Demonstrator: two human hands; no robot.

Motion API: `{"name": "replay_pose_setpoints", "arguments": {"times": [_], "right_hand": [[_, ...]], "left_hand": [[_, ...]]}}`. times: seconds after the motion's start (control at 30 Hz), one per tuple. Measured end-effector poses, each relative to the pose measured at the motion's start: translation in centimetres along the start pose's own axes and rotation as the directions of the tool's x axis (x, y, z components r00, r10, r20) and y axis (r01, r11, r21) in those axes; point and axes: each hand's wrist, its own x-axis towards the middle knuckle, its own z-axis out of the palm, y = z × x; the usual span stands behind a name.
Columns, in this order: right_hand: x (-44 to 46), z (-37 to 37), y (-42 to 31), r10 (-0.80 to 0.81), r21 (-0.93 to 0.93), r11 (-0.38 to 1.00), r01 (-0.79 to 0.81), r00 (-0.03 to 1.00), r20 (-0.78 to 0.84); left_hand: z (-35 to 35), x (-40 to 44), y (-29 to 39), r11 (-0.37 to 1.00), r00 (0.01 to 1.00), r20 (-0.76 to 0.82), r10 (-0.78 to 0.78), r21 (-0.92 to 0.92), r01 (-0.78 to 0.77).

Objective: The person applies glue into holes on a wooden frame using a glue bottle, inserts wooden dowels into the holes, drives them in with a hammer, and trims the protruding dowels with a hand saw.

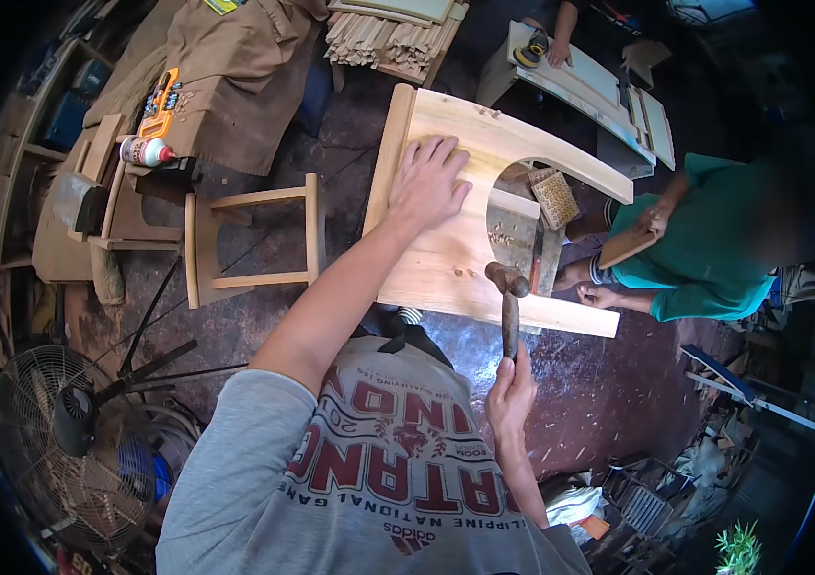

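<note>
My left hand (426,184) lies with fingers stretched out on a pale wooden furniture panel (446,244). A rounded arch is cut into the panel's far right side, leaving two leg-like ends, and a thick rail runs along its left edge. Small brownish marks show near its front and back edges. My right hand (511,395) is wrapped round the handle of a hammer (511,311). The hammer's head is raised in front of the panel's near leg; whether it touches the wood I cannot tell.
A person in a green shirt (723,244) holds a board (630,245) at right. Another person's hand (559,53) rests by a sander (530,53). A small wooden frame (264,199), a glue bottle (146,151) and a large fan (72,422) are at left.
</note>
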Motion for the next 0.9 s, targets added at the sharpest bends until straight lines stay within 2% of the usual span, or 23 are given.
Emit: {"name": "replay_pose_setpoints", "arguments": {"times": [0.07, 0.1, 0.17, 0.3, 0.37, 0.43, 0.5, 0.63, 0.67, 0.77, 0.8, 0.87, 0.9], "right_hand": [[0.6, -0.4, -0.4, 0.072, -0.096, 0.994, -0.061, 0.99, 0.119], [0.8, -0.8, -0.9, 0.072, -0.094, 0.994, -0.062, 0.991, 0.115], [1.3, -1.4, -2.1, 0.209, -0.097, 0.976, -0.193, 0.958, 0.198], [0.1, -0.5, -2.3, 0.091, -0.019, 0.996, -0.089, 0.984, 0.151], [-0.7, 0.7, -1.5, -0.068, 0.028, 0.997, 0.067, 0.997, 0.039], [-0.6, 1.2, -1.6, -0.019, 0.012, 1.0, 0.019, 0.998, 0.064], [0.5, 1.0, -2.5, 0.147, -0.04, 0.989, -0.142, 0.955, 0.258], [0.3, 0.2, -2.9, 0.135, 0.039, 0.989, -0.144, 0.976, 0.169], [-0.5, 0.9, -1.3, 0.025, 0.115, 0.993, -0.032, 0.998, 0.066], [-1.5, 0.8, -1.8, 0.004, 0.177, 0.984, -0.002, 1.0, -0.01], [-1.4, 0.7, -1.9, 0.004, 0.178, 0.984, -0.003, 1.0, -0.008], [-0.7, 0.8, -2.3, 0.044, -0.015, 0.999, -0.043, 0.993, 0.113], [0.0, 0.3, -2.7, 0.047, -0.015, 0.999, -0.046, 0.993, 0.111]], "left_hand": [[0.0, 0.0, 0.0, 1.0, 1.0, 0.0, 0.004, 0.001, -0.004], [0.0, 0.0, 0.0, 1.0, 1.0, 0.005, 0.002, 0.0, -0.002], [-0.1, 0.2, -0.1, 1.0, 1.0, 0.008, 0.004, 0.001, -0.004], [-0.1, -0.1, 0.1, 1.0, 1.0, -0.005, 0.003, -0.007, -0.003], [-0.1, -0.1, 0.0, 1.0, 1.0, -0.005, -0.006, -0.009, 0.006], [0.0, -0.1, -0.2, 1.0, 1.0, -0.008, 0.0, -0.018, 0.0], [0.1, -0.2, -0.2, 1.0, 1.0, -0.009, 0.001, -0.005, -0.001], [0.1, 0.0, -0.1, 1.0, 1.0, -0.008, -0.002, -0.004, 0.002], [0.0, 0.0, -0.1, 1.0, 1.0, -0.008, -0.007, -0.003, 0.007], [0.2, 0.0, -0.1, 1.0, 1.0, -0.01, -0.005, -0.014, 0.005], [0.1, -0.1, 0.0, 1.0, 1.0, -0.004, -0.007, -0.018, 0.007], [0.0, -0.1, 0.0, 1.0, 1.0, 0.005, -0.007, -0.023, 0.007], [-0.1, -0.1, 0.1, 1.0, 1.0, 0.009, -0.008, -0.011, 0.008]]}}
